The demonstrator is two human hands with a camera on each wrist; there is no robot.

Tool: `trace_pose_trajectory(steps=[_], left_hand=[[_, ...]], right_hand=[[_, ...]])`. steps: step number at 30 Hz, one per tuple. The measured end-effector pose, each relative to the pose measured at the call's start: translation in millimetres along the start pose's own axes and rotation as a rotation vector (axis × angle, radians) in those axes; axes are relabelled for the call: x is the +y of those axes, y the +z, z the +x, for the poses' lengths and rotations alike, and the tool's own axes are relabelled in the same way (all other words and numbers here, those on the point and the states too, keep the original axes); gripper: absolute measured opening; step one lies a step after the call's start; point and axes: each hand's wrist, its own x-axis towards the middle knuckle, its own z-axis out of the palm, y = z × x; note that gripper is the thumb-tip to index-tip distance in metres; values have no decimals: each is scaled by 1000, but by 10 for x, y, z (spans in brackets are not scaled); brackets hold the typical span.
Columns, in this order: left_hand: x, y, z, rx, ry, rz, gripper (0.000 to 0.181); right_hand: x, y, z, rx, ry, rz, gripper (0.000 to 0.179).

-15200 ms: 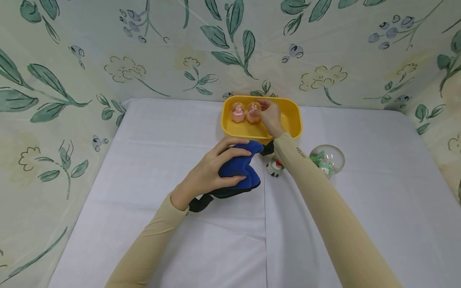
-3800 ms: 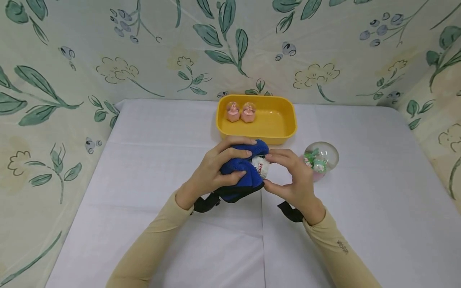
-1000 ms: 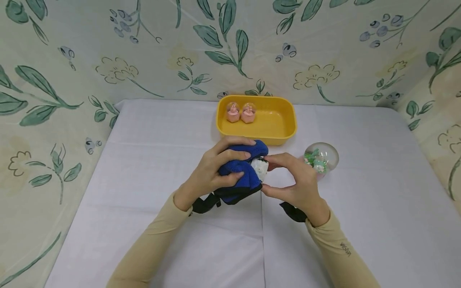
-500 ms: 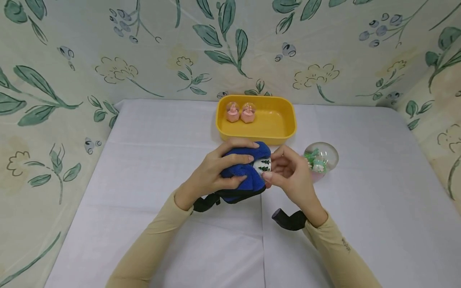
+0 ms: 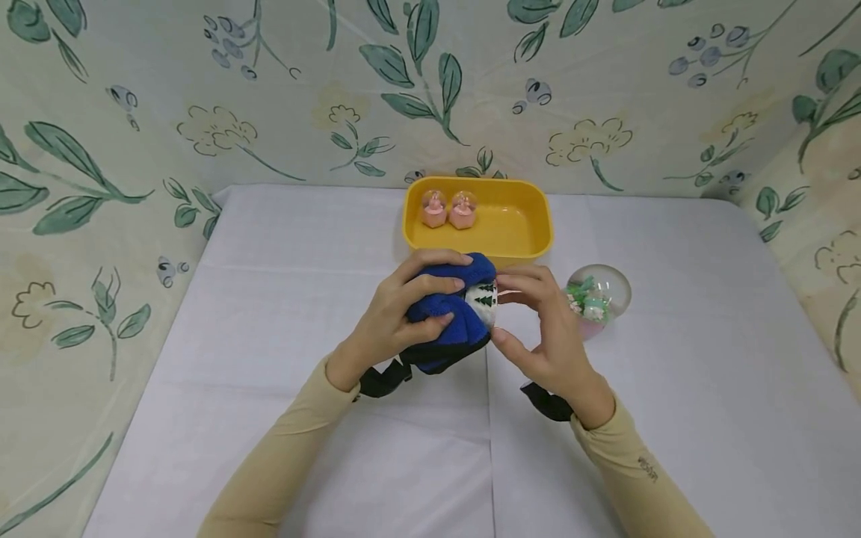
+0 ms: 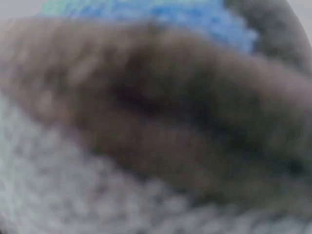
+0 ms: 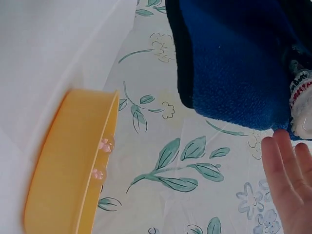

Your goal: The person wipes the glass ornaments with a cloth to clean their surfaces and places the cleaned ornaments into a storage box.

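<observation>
Blue cloth (image 5: 457, 308) bunches inside our left hand (image 5: 385, 314), whose fingers curl round it, its folds opening toward our right hand (image 5: 558, 336); we'd do best with a snug but soft hold, so the fabric yields. Smaller than that, the white ornament (image 5: 481, 302) sits in those folds between our two hands, its tree-patterned side showing toward the right one. Our right hand seems to pinch its exposed end, thumb opposite fingers. We should probably turn it there in small steps against the cloth, shifting our pinch lightly so no strip stays covered.
</observation>
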Motion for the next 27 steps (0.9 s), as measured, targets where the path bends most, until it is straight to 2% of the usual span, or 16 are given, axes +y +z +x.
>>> trace_pose_trajectory(steps=[4, 8, 13, 17, 21, 23, 27], left_hand=[[-10, 1, -2, 13, -12, -5, 29], [-11, -1, -6, -2, -10, -13, 30], [2, -9, -1, -35, 11, -20, 30], [13, -8, 15, -51, 32, -30, 30], [12, -2, 14, -66, 48, -35, 30], [9, 4, 5, -72, 53, -41, 30], [7, 18, -8, -72, 50, -52, 30]], right_hand=[[30, 3, 24, -35, -115, -81, 45], [50, -5, 30, -2, -185, -125, 38], [63, -20, 26, 47, -214, -100, 40], [66, -18, 10, 54, -124, 23, 50], [46, -12, 4, 56, 43, 172, 57], [24, -15, 8, 51, 144, 265, 55], [-37, -29, 19, 42, 330, 468, 36]])
